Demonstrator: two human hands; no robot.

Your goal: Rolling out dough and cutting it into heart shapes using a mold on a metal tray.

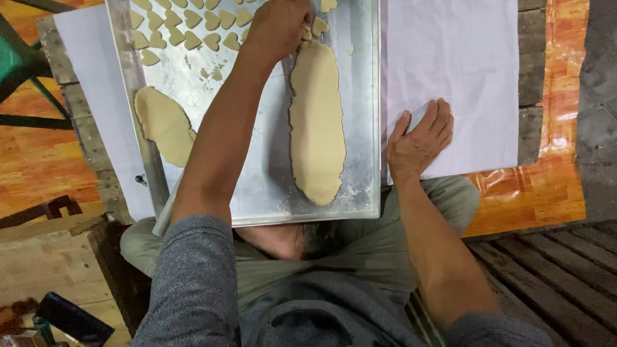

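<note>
Dough hearts (193,29) lie in rows at the far end of a metal baking tray (257,186), where the left hand (279,26) pinches one heart (319,26) beside a long rolled dough strip (316,122). The right hand (421,138) lies spread on white paper (463,64). A tight pinch could dent the soft heart; the forearm could smear the second dough strip (164,125).

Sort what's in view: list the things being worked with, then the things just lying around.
In use:
left hand at the long dough strip
heart-shaped dough pieces
metal tray
right hand flat on white paper

Lying about:
second dough slab, untouched
dark object on the wooden floor
green frame
</note>
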